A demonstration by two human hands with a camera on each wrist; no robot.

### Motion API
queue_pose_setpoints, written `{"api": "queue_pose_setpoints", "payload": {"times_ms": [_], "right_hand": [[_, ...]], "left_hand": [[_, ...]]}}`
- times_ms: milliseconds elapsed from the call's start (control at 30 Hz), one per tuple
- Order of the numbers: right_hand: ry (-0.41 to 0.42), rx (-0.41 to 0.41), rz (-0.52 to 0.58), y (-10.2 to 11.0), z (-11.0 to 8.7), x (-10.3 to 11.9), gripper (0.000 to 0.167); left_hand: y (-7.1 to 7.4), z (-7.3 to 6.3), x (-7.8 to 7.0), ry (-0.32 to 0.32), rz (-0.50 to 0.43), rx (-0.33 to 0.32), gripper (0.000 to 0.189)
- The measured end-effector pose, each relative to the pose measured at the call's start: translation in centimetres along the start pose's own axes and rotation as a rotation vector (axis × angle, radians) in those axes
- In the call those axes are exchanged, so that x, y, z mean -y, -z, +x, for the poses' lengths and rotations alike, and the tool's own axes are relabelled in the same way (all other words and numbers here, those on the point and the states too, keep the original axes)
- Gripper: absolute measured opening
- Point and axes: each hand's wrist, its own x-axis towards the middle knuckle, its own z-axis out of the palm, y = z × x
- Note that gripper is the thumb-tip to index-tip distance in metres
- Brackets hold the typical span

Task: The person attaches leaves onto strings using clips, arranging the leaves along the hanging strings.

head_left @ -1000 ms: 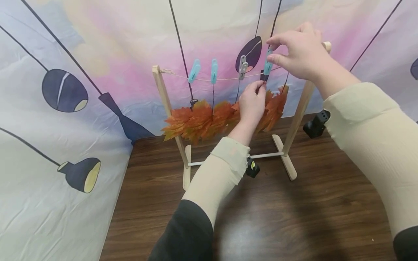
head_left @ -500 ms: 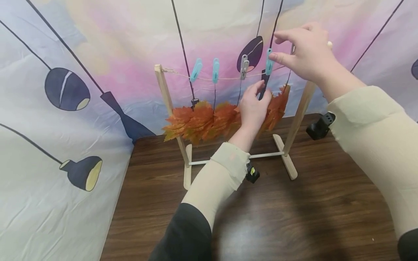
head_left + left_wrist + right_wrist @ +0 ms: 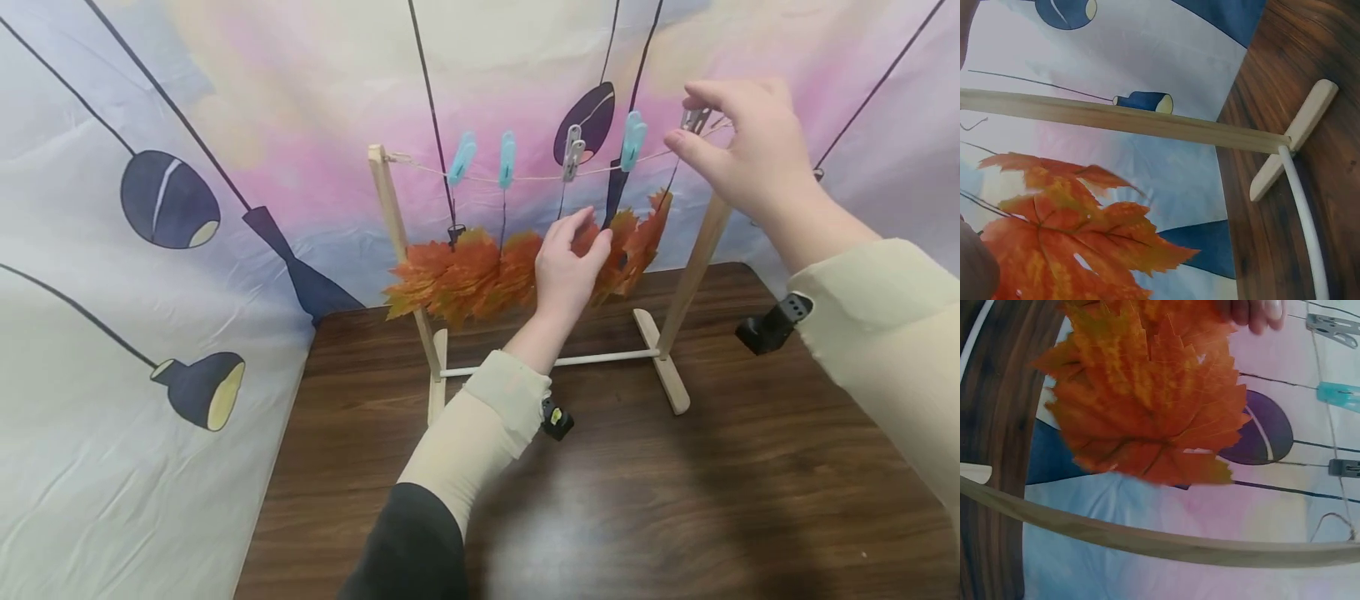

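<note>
Orange maple leaves point(image 3: 465, 271) hang by thin dark stems from clothespins along a string, overlapping in a row. Just in front of them is my left hand point(image 3: 564, 275), thumb and fingers apart with nothing between them; its fingertips point(image 3: 1260, 312) also show at the top of the right wrist view. My right hand point(image 3: 765, 137) is at the string's right end, thumb and forefinger spread to either side of a grey clothespin point(image 3: 695, 122). Nearest to it on the string is a blue clothespin point(image 3: 633, 142), followed by another grey clothespin point(image 3: 573, 154).
Two more blue clothespins point(image 3: 507, 158) sit toward the left wooden post point(image 3: 390, 196). The rack's right post point(image 3: 697, 271) stands beneath my right hand. A white rod point(image 3: 607, 358) joins the feet above the brown wooden tabletop point(image 3: 637, 492). A painted cloth point(image 3: 315, 108) hangs behind.
My right hand has let go of the blue clothespin and moved right to the grey one. My left hand has let go below the blue clothespin and drawn down and left, fingers spreading.
</note>
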Motion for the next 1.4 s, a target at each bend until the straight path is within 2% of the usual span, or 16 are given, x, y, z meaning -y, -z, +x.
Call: {"api": "queue_pose_setpoints", "payload": {"times_ms": [100,267,400,567,633,800,1033,1200,1400], "right_hand": [[-0.032,-0.057,0.025,0.0,-0.6,-0.7,0.054],[-0.034,-0.161,0.079,-0.1,-1.6,-1.5,0.057],[-0.020,-0.181,0.100,-0.3,-2.5,-2.2,0.059],[-0.058,-0.196,0.152,-1.0,-4.0,-3.0,0.059],[-0.053,-0.226,0.175,-1.6,-4.8,-3.5,0.058],[-0.032,-0.302,0.216,-3.9,-7.4,-5.0,0.059],[-0.100,-0.322,0.274,-8.3,-11.7,-7.4,0.062],[-0.127,-0.308,0.297,-11.2,-14.5,-8.6,0.065],[-0.193,-0.254,0.291,-13.8,-17.9,-9.5,0.067]], "left_hand": [[0.4,-0.5,0.4,-0.006,-0.008,0.000,0.038],[1.0,-1.2,1.2,-0.035,-0.021,-0.005,0.038],[1.5,-2.1,2.0,-0.055,-0.030,-0.005,0.038],[2.2,-3.3,3.0,-0.069,-0.007,-0.010,0.038],[2.4,-3.7,3.5,-0.078,-0.002,-0.015,0.038],[3.0,-4.3,4.6,-0.091,0.007,-0.009,0.038],[3.9,-5.2,5.9,-0.078,0.007,-0.004,0.038],[4.5,-6.5,7.3,-0.089,0.051,-0.036,0.037],[5.5,-8.4,9.0,-0.054,0.085,-0.048,0.036]]}}
